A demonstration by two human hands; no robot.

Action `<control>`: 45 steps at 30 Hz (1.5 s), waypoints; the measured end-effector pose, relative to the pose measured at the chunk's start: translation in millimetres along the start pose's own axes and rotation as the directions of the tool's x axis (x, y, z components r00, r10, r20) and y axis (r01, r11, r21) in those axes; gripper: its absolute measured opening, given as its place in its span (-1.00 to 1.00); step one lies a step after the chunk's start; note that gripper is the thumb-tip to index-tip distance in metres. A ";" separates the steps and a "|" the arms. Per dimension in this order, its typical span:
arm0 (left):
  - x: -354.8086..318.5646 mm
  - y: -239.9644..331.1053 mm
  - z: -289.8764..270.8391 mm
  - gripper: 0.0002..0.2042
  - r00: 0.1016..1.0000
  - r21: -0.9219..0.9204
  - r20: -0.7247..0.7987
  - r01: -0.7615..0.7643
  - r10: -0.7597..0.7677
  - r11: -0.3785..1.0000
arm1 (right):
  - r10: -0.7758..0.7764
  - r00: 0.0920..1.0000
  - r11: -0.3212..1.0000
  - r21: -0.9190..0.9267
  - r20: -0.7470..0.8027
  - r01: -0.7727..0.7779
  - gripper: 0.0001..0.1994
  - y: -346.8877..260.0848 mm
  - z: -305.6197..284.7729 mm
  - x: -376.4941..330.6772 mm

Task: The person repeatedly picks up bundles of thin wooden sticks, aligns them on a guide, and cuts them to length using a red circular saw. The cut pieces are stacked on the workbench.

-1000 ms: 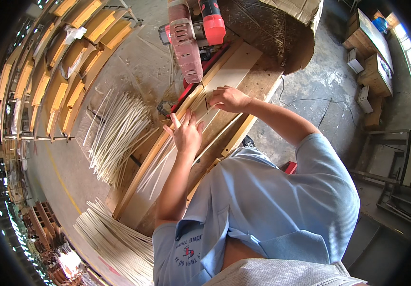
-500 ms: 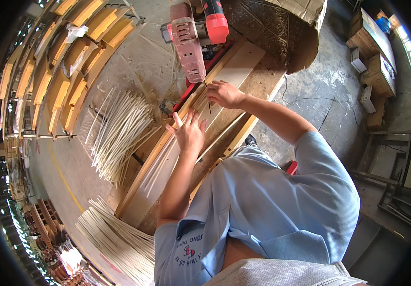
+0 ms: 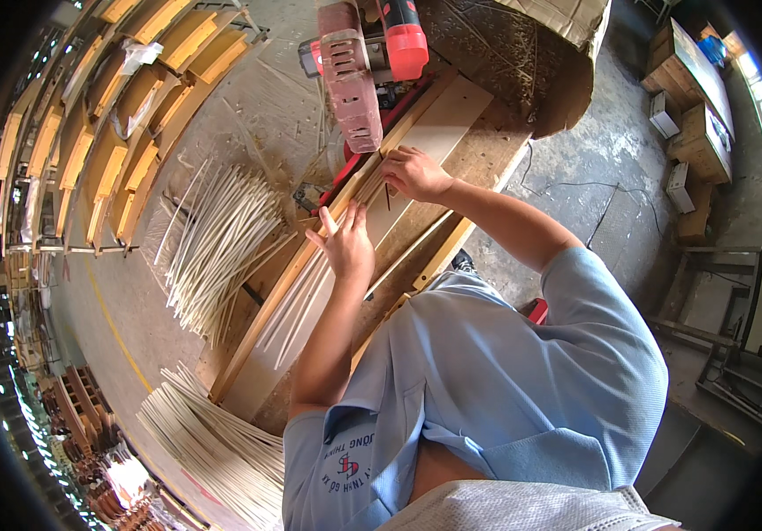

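Observation:
Several thin pale wooden rods point(image 3: 297, 305) lie lengthwise along a long wooden fence point(image 3: 266, 327) on the workbench. Across them rests my left hand point(image 3: 350, 246), its fingers spread and pressing flat near the fence. Farther up, my right hand point(image 3: 416, 174) has its fingers curled closed by the upper ends of the rods. What it grips is hidden, though a thin dark piece shows below its fingers. Just beyond that hand is the dusty red blade guard of a mitre saw point(image 3: 352, 93); the blade itself cannot be seen.
A big bundle of pale rods point(image 3: 226, 252) lies left of the bench, and a second bundle point(image 3: 213, 442) lies nearer. Racks with curved wooden parts point(image 3: 107, 177) stand at far left. Behind the saw is an open cardboard box point(image 3: 566, 80). Wooden crates point(image 3: 699, 133) stand at far right.
The near ends of the rods below my left hand have fanned out a little and shifted. Both hands have stayed nearly in place.

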State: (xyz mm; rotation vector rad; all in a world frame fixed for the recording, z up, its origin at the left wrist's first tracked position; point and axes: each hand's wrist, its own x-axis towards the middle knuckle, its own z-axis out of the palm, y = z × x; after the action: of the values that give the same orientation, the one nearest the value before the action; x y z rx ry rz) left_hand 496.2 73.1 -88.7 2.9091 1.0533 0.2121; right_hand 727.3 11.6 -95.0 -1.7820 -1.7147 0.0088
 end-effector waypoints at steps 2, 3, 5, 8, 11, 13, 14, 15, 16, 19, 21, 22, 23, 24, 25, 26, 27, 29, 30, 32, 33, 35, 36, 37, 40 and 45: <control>0.4 -0.2 2.2 -0.62 1.000 -0.001 -0.021 0.001 -0.001 1.000 | 0.020 1.000 0.998 0.054 -0.022 -0.019 -0.85 -0.1 -0.9 -0.7; 0.5 -0.2 3.1 -0.62 0.999 -0.002 -0.032 0.002 -0.002 1.000 | 0.031 0.999 0.997 0.065 -0.022 -0.030 -0.85 0.1 -1.2 -1.2; -0.4 0.7 4.4 -0.63 0.998 -0.010 -0.062 0.003 -0.003 1.000 | 0.054 0.998 0.995 0.087 -0.022 -0.052 -0.84 0.7 -2.0 -2.1; -0.4 1.6 5.1 -0.64 0.996 -0.002 -0.084 0.003 -0.003 1.000 | 0.022 1.000 0.986 0.164 -0.011 -0.020 -0.86 6.7 -7.1 -1.5; -0.2 1.2 5.8 -0.65 0.995 -0.002 -0.100 0.002 -0.002 1.000 | -0.084 0.992 0.984 0.166 0.093 0.068 -0.90 14.8 -17.3 4.2; -1.2 0.4 8.0 -0.65 0.995 0.000 -0.101 0.007 -0.007 1.000 | -0.146 0.975 0.983 0.134 0.169 0.124 -0.91 15.3 -22.4 11.7; -0.7 0.0 8.2 -0.66 0.995 0.007 -0.098 0.007 -0.006 1.000 | -0.173 0.964 0.981 0.117 0.204 0.152 -0.92 17.4 -22.7 14.7; -0.4 -0.3 8.3 -0.66 0.995 0.013 -0.096 0.008 -0.006 1.000 | -0.186 0.956 0.980 0.106 0.228 0.165 -0.92 19.0 -22.5 17.7; -0.4 0.1 8.7 -0.66 0.995 0.018 -0.102 -0.001 0.003 1.000 | -0.199 0.947 0.979 0.096 0.252 0.180 -0.91 20.4 -22.1 20.6; -0.8 0.2 8.7 -0.65 0.992 0.032 -0.121 -0.016 0.019 0.999 | -0.238 0.933 0.970 0.103 0.270 0.218 -0.91 25.1 -18.4 24.8; -1.5 -0.1 9.6 -0.64 0.991 0.037 -0.129 -0.013 0.017 0.999 | -0.263 0.916 0.965 0.102 0.304 0.243 -0.91 25.5 -19.0 27.1; -1.6 -0.5 10.0 -0.63 0.992 0.036 -0.124 -0.007 0.012 0.999 | -0.270 0.902 0.963 0.091 0.338 0.254 -0.91 26.5 -20.4 27.8; -1.6 -0.1 10.1 -0.63 0.993 0.034 -0.117 -0.005 0.009 0.999 | -0.273 0.887 0.962 0.080 0.372 0.263 -0.90 27.0 -21.5 27.8; -1.5 0.2 10.2 -0.62 0.994 0.033 -0.110 -0.003 0.007 0.999 | -0.306 0.876 0.951 0.079 0.372 0.298 -0.90 27.2 -21.5 29.6; -1.3 0.3 10.2 -0.62 0.994 0.025 -0.113 0.000 0.002 1.000 | -0.337 0.865 0.940 0.077 0.372 0.333 -0.90 27.5 -21.0 32.8; -1.4 0.3 10.7 -0.61 0.993 0.018 -0.115 0.002 0.000 1.000 | -0.367 0.853 0.927 0.076 0.371 0.366 -0.89 27.3 -20.3 34.6; -1.5 0.4 11.1 -0.61 0.993 0.011 -0.117 0.004 -0.002 1.000 | -0.351 0.845 0.931 0.050 0.403 0.362 -0.88 26.6 -19.3 35.5; -1.3 0.6 11.6 -0.61 0.994 -0.006 -0.106 0.009 -0.010 1.000 | -0.313 0.827 0.934 -0.003 0.466 0.356 -0.87 25.1 -18.0 37.0; -1.0 0.5 11.7 -0.60 0.995 -0.015 -0.100 0.012 -0.013 1.000 | -0.314 0.824 0.931 -0.019 0.471 0.365 -0.86 24.8 -18.5 36.7; -1.1 0.2 12.1 -0.61 0.996 -0.021 -0.087 0.016 -0.018 1.000 | -0.321 0.817 0.920 -0.048 0.480 0.389 -0.85 20.6 -21.0 37.6; -1.4 -0.5 12.5 -0.62 0.996 -0.023 -0.081 0.021 -0.023 1.000 | -0.262 0.814 0.937 -0.065 0.518 0.343 -0.83 17.2 -23.7 38.2; -1.5 -0.7 13.1 -0.62 0.997 -0.009 -0.080 0.022 -0.023 1.000 | -0.138 0.796 0.962 -0.111 0.589 0.248 -0.80 14.5 -29.7 35.9; -1.6 0.0 13.5 -0.62 0.997 -0.003 -0.079 0.021 -0.021 1.000 | -0.145 0.797 0.961 -0.107 0.586 0.254 -0.80 14.5 -31.1 35.8; -1.7 0.3 13.8 -0.62 0.996 0.003 -0.083 0.019 -0.019 1.000 | -0.153 0.798 0.960 -0.102 0.582 0.259 -0.81 14.5 -32.1 36.1; -2.2 -0.5 15.6 -0.61 0.995 0.026 -0.096 0.010 -0.007 1.000 | -0.196 0.830 0.953 -0.097 0.522 0.287 -0.83 17.8 -28.1 30.6; -1.6 -2.0 18.8 -0.60 0.993 0.047 -0.120 -0.006 0.012 0.999 | -0.342 0.870 0.921 -0.060 0.354 0.386 -0.83 27.3 -16.5 24.3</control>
State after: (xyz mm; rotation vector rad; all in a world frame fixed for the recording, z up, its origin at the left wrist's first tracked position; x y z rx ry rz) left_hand 496.3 73.7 -107.6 2.9760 1.0751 0.3734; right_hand 762.1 28.1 -84.0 -1.5806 -2.3313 0.0442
